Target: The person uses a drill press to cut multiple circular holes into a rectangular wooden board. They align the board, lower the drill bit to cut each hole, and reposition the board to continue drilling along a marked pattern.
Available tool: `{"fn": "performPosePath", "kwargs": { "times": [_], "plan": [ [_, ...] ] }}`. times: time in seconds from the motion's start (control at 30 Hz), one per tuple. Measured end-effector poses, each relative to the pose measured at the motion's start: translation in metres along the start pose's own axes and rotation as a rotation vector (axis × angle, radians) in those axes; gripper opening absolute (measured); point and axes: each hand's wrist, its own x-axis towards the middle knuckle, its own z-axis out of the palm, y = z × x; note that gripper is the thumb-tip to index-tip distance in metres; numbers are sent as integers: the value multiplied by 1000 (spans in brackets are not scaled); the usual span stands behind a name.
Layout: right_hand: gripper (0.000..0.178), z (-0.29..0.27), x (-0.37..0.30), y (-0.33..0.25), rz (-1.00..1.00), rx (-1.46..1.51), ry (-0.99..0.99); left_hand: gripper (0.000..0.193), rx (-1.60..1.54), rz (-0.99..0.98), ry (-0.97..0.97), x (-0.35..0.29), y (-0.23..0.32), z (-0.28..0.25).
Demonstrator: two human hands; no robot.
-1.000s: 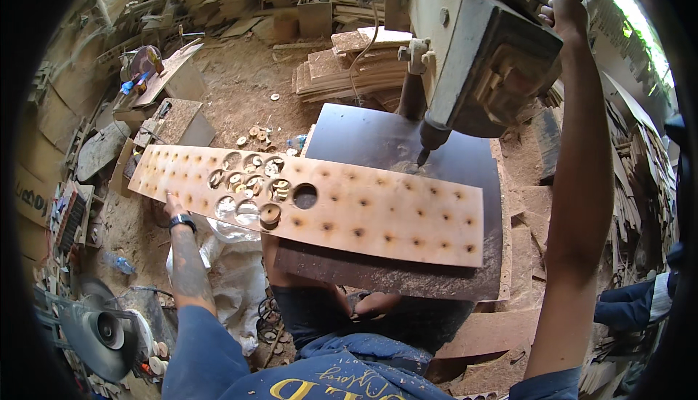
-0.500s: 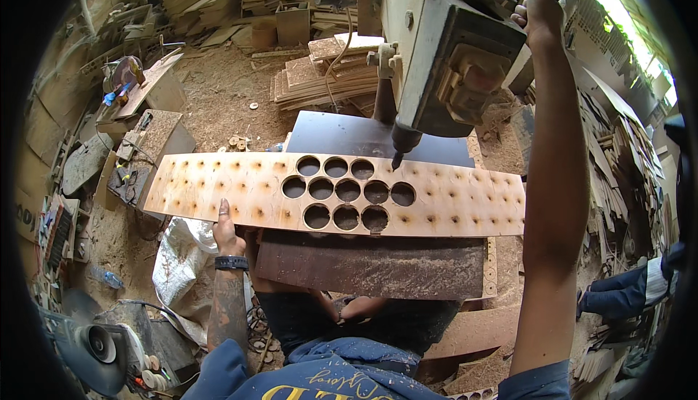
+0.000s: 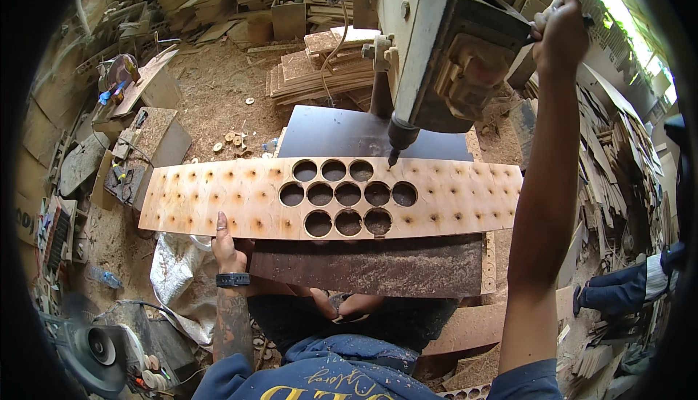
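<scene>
Sawdust covers the floor (image 3: pixel 211 94); your left hand (image 3: pixel 229 250) grips the perforated plywood board (image 3: pixel 465 190), thumb uppermost; your right hand (image 3: pixel 561 38) closes around the drill-press handle (image 3: pixel 587 20).

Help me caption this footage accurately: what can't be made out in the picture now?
All in the head view:
Left hand: fingers beneath the wooden board, hidden by it.
Right hand: most of the handle in its grip, hidden by the hand.
Drill press: top, cut off by the upper edge.
Fan: blades, blurred.
Another person at right: most of the body, cut off by the dark rim.
</scene>
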Motion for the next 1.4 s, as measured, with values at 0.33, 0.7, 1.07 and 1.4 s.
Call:
{"fn": "performPosePath", "kwargs": {
  "times": [0.33,0.7,1.07,1.4],
  "plan": [
    [34,-2,-14,-9,9,-12,12,41,-26,18,9,15,-7,-12],
    [42,-53,-91,3,-130,330,74,50,-109,-146,-27,37,-2,-21],
    [42,-73,-124,25,-159,486,114,61,-102,11,538,41,6,39],
    [41,-82,-143,42,-180,553,185,56,-104,63,626,36,8,45]
  ]
}}
